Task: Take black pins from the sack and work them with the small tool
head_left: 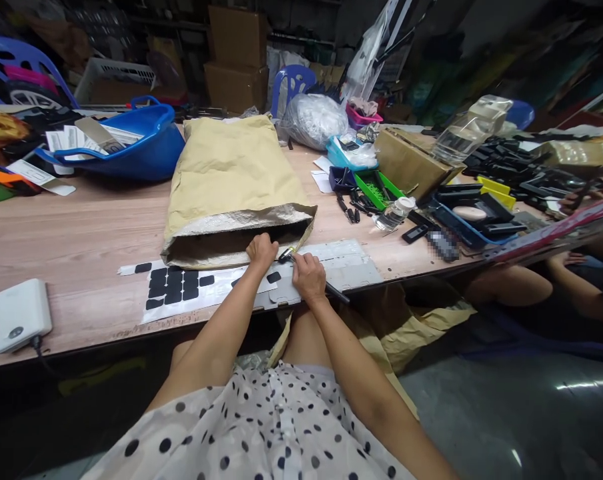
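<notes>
My right hand (309, 277) is closed around a black rod-like tool (337, 292), whose dark handle sticks out toward the table edge. At its other end, a shiny metal piece (286, 254) points toward my left hand. My left hand (262, 251) is curled shut at the mouth of a large tan paper bag (234, 163); what its fingers hold, if anything, is hidden. The bag lies flat, its silvery-lined opening facing me. Under my wrists are a grey board (349, 257) and a white sheet (181, 310) with several black rounded stickers (174, 283).
A white power bank (22, 317) with a cable lies at left. Behind are a blue basin (146, 150) of papers, a green tray (376, 188), a cardboard box (414, 163), a small bottle (395, 213) and a blue tray (474, 223). Another person's arm (581, 283) shows at right.
</notes>
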{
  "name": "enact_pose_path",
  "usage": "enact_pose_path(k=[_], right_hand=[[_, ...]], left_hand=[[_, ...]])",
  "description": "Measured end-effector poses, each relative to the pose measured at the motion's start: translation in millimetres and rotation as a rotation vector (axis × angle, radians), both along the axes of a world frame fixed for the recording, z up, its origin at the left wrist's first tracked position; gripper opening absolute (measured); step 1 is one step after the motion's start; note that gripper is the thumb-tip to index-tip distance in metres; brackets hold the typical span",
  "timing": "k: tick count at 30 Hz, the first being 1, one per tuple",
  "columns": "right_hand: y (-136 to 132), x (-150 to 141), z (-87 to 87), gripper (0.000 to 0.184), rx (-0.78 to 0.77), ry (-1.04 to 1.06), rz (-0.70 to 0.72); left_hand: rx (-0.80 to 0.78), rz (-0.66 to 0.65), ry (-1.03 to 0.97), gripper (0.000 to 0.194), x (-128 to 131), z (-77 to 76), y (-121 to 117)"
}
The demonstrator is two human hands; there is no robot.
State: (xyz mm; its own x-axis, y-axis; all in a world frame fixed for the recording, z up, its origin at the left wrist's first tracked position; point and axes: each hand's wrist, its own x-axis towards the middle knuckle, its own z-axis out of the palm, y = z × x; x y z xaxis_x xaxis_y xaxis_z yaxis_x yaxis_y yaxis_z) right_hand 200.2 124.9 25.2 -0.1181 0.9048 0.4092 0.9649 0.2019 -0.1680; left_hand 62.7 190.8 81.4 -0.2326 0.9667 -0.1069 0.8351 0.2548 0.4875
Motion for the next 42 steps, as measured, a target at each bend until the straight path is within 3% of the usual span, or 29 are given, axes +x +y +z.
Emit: enact_pose_path(k=[4,7,10,17,26,38,42], right_hand=[[0,0,-0.5,0.031,-0.001,-0.011,-0.01],[1,0,-2.2,0.03,0.0,-0.013,-0.015],[3,1,-3.4,0.03,-0.004,-0.014,-0.02],[2,6,1.2,0.031,-0.014,0.08,0.017],[-36,-15,13.9,0.036,0.063,0.431,0.234],[-42,-31,25.6,0.033,0.009,0.451,0.286],[-44,-36,22.3,0.031,-0.041,0.408,0.288]], left_hand=[[0.218,-0.186,-0.038,0.015,-42,-20.9,-40],[0.289,-0.261,-0.078,0.015,-68,-36.9,-71],[0.342,-0.312,-0.106,0.016,-80,-47.9,-87],[0.386,-0.348,-0.135,0.019,-80,-56.9,-85],[0.398,-0.311,-0.121,0.017,-74,-58.5,-86],[0.337,-0.302,-0.157,0.017,-72,-54.5,-86],[0.325,-0.286,-0.155,0.015,-70,-53.2,-85]])
